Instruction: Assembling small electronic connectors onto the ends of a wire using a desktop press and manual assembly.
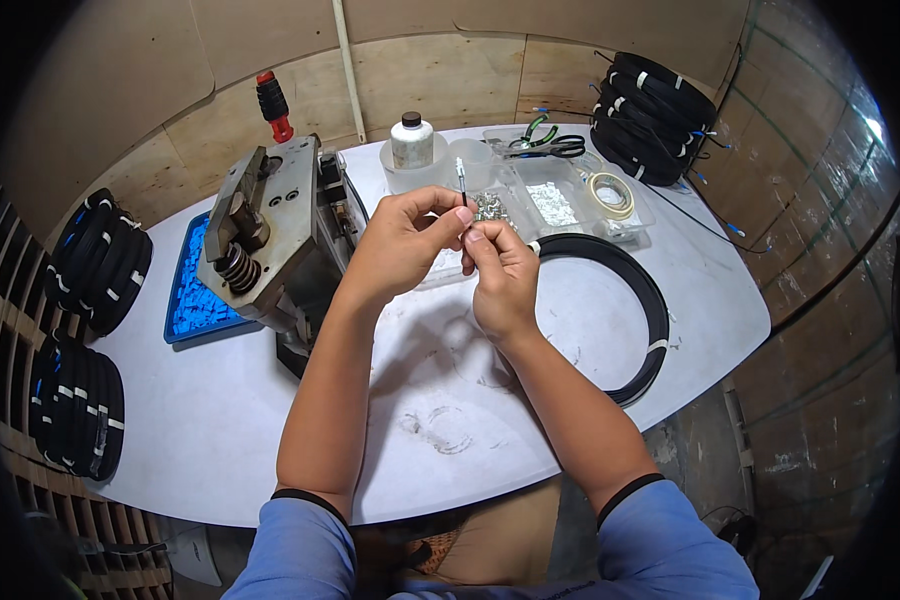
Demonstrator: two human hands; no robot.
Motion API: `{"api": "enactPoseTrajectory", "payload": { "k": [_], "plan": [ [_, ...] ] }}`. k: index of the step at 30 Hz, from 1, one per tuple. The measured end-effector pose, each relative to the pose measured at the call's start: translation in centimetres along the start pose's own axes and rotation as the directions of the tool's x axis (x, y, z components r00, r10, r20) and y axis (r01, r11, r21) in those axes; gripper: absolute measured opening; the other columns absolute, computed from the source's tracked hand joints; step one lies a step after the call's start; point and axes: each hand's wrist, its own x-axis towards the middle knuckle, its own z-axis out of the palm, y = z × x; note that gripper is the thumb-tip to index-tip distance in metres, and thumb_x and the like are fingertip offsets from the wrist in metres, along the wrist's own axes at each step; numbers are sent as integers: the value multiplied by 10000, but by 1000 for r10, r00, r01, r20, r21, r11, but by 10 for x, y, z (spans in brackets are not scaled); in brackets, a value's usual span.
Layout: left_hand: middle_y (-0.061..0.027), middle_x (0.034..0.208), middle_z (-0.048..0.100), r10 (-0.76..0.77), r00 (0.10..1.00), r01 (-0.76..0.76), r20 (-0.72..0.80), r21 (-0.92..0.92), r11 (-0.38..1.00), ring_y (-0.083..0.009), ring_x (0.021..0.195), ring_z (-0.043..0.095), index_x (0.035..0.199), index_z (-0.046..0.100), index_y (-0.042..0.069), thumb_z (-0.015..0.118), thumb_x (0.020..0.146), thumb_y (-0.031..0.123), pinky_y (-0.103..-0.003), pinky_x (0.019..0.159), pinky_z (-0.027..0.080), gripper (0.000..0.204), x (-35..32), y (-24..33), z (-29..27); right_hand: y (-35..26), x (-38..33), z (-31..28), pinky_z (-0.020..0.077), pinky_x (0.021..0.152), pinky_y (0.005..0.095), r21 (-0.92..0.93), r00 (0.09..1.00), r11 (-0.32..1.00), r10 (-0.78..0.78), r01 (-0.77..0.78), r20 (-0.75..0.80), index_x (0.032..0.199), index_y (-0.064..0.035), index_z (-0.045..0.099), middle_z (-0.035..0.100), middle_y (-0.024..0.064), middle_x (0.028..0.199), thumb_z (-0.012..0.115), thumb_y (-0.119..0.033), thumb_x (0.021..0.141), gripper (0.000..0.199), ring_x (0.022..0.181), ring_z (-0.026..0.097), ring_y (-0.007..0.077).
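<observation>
Over the middle of the white table, my left hand (402, 245) pinches a thin black cable end (462, 190) between thumb and fingers. The cable points upward and has a small whitish tip. My right hand (505, 275) is closed just below and beside it, its thumb and fingertips pressed together on the same cable. Where exactly the cable runs between the fingers is hidden. A coil of black cable (657, 320), bound with white tape, lies on the table to the right of my right hand. Small metal terminals (491, 207) sit in a clear tray behind my hands.
A metal press (285, 210) with a red-and-black handle stands left of my arm, next to a blue tray (178, 310) of blue pieces. At the back are a white bottle (412, 142), white pieces (550, 203), scissors (555, 148), a tape roll (611, 195) and stacked cable coils (655, 115).
</observation>
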Motion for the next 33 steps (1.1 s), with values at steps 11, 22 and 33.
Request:
{"api": "enactPoseTrajectory", "payload": {
  "k": [11, 22, 33],
  "plan": [
    [-31, 852, 654, -89, 989, 105, 118, -137, 985, -94, 759, 570, 1016, 675, -29, 660, 934, 186, -248, 718, 479, 231, 1, -1, -2, 0, 4, -5, 378, 582, 213, 64, 997, 995, 72, -74, 29, 819, -32, 592, 550, -14, 707, 558, -111, 947, 155, 645, 465, 48],
    [-33, 873, 652, -84, 989, 104, 124, -164, 981, -94, 782, 572, 1010, 674, -29, 659, 933, 183, -251, 728, 485, 226, -1, 4, -3, 4, 2, -3, 375, 575, 207, 38, 999, 999, 6, -8, 41, 818, -48, 559, 538, -21, 700, 577, -126, 959, 163, 639, 458, 37],
    [-32, 875, 653, -43, 997, 52, 70, -141, 989, -88, 783, 567, 1035, 676, -23, 678, 914, 163, -244, 728, 480, 222, -1, 4, -2, 0, 1, -1, 412, 597, 205, 13, 1000, 1000, -9, 9, 14, 855, -39, 579, 578, -14, 738, 590, -133, 964, 144, 659, 496, 40]
  ]
}}
